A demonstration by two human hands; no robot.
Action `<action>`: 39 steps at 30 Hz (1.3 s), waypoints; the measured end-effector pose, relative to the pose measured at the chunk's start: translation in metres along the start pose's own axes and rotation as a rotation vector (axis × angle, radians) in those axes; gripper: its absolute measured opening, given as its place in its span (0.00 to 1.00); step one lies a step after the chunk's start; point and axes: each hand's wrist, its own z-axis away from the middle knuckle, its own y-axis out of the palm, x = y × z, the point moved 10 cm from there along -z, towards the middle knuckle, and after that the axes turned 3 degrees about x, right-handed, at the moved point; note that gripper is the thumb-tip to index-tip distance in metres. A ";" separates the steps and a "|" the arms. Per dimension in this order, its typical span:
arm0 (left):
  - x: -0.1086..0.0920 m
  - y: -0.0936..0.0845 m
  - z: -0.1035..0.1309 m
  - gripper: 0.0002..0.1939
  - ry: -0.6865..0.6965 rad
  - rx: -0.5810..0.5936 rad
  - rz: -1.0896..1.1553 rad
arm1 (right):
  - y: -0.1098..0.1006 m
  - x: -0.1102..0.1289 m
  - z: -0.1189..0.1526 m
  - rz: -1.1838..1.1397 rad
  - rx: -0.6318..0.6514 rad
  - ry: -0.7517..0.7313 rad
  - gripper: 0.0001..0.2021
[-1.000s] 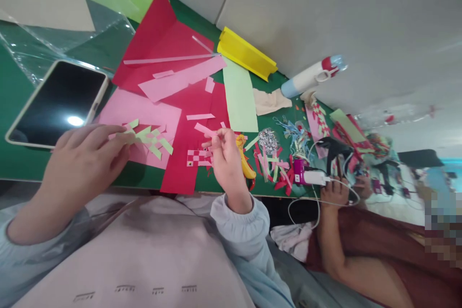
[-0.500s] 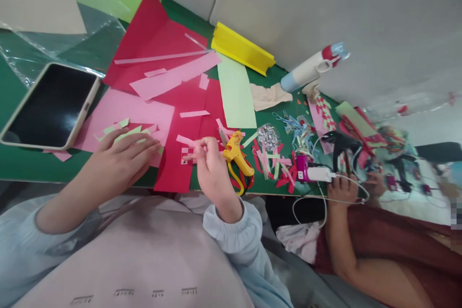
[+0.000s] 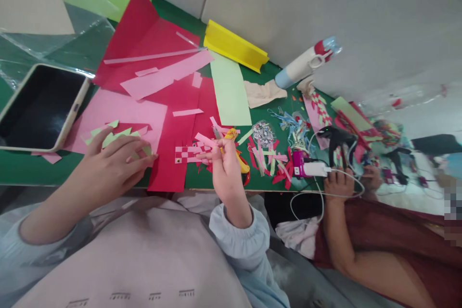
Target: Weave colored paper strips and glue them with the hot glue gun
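Note:
My right hand [image 3: 227, 166] pinches a short pink paper strip [image 3: 205, 140] between thumb and fingers. Just left of its fingertips lies a small pink and red woven checkered piece [image 3: 185, 152], partly over the red paper [image 3: 167, 173]. My left hand [image 3: 117, 161] rests with fingers spread over green and pink paper scraps [image 3: 114, 137] on a pink sheet [image 3: 153, 115]. Behind my right hand, a yellow-handled tool [image 3: 243, 162] is mostly hidden.
A phone [image 3: 39, 106] lies at the left. Toward the wall are a yellow tray [image 3: 234, 46] and a bottle [image 3: 299, 65]. Paper strips [image 3: 270, 159] and a purple power block [image 3: 299, 163] are on the right, near another person's hand [image 3: 339, 184].
My right hand has moved right with the pink strip, uncovering more of the checkered piece and covering more of the yellow-handled tool. The whole view has shifted slightly.

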 end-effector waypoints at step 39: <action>-0.045 0.043 -0.043 0.22 -0.120 0.134 0.046 | -0.046 -0.023 0.016 -0.078 0.033 -0.066 0.09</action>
